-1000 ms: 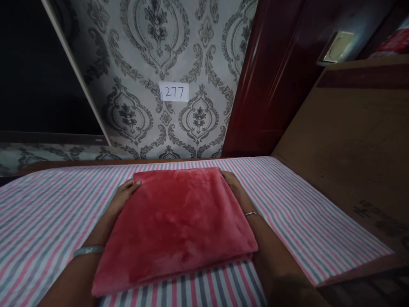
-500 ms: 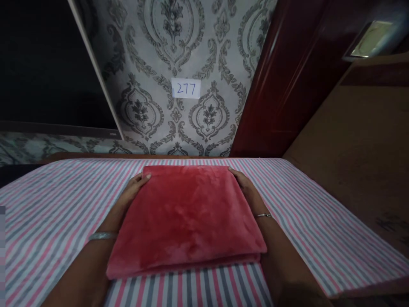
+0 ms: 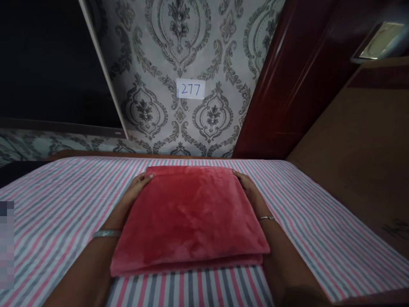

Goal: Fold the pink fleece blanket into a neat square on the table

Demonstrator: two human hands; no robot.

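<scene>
A folded red plush cloth lies on the striped sheet in the middle of the head view, its layered fold facing me. My left hand grips the cloth's far left corner, thumb on top and the other fingers at the side and partly hidden. At the far right corner, my right hand holds the edge, with most of its fingers out of sight under or behind the cloth. Both forearms run along the sides of the cloth.
The pink, grey and white striped sheet covers the table. Behind it stands a patterned wall with a paper marked 277. A dark screen hangs at left. A dark red wooden post and a cardboard box bound the right.
The whole scene has shifted slightly to the right as my head view turned a little. Both hands keep their places on the cloth, which looks the same.
</scene>
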